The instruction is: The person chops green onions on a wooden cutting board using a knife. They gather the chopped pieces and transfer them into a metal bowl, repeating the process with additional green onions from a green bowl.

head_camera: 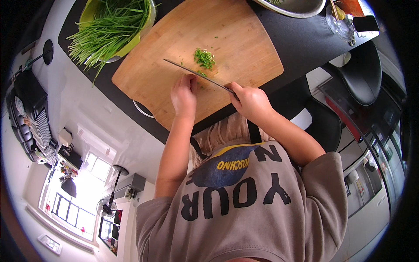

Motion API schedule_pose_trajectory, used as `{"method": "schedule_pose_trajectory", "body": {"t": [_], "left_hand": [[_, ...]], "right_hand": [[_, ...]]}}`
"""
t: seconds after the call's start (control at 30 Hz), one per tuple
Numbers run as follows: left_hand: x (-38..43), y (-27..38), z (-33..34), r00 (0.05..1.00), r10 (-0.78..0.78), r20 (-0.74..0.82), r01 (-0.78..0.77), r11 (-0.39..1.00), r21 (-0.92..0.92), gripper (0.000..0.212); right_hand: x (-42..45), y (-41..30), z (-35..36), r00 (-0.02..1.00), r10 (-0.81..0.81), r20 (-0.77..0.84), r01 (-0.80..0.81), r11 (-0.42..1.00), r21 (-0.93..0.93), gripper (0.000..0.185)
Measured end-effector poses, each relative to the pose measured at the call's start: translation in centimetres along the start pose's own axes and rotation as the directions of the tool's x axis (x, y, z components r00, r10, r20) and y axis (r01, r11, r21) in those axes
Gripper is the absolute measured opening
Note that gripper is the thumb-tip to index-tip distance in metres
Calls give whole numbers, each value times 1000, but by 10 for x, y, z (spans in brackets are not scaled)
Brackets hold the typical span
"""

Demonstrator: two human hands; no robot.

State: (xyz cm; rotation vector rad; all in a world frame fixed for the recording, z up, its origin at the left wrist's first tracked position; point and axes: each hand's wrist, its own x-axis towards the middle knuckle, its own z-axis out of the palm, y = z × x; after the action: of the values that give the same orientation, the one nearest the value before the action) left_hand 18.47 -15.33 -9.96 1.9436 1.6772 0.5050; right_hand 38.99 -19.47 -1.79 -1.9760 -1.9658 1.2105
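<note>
My right hand (pixel 250 100) grips the handle of a kitchen knife (pixel 196 72). The thin blade is seen nearly edge-on and slants over a wooden cutting board (pixel 242 42). My left hand (pixel 184 95) is curled on the board close beside the blade; its fingertips face the knife, and whether they pinch anything is hidden. Just beyond the blade lies a small pile of chopped green chives (pixel 204 58), with a few bits scattered around it. At the upper left, a bunch of long uncut chives (pixel 108 36) hangs over the rim of a yellow-green basket (pixel 132 48).
A metal bowl (pixel 304 13) stands on the dark countertop (pixel 294 42) at the upper right. Near it are a clear glass dish (pixel 338 24) and an orange item. Black chairs (pixel 363 75) stand right of the counter. A round metal rim (pixel 142 109) shows under the board's left edge.
</note>
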Motion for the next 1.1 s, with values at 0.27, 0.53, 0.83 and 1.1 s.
{"method": "schedule_pose_trajectory", "body": {"t": [0.27,0.53,0.83,1.1], "left_hand": [[-7,-5,-3,998,3,55,-6,998,68,7],[-6,-9,-2,993,115,-1,-115,990,87,10],[4,3,-2,999,30,39,-31,999,25,8],[4,-1,0,993,120,-4,-119,990,72,10]], "right_hand": [[-1,2,4,999,4,48,1,994,-110,20],[20,-12,11,997,5,78,8,986,-166,18],[10,4,2,999,-13,-43,12,1000,-20,17],[1,3,5,999,-21,38,27,985,-173,18]]}}
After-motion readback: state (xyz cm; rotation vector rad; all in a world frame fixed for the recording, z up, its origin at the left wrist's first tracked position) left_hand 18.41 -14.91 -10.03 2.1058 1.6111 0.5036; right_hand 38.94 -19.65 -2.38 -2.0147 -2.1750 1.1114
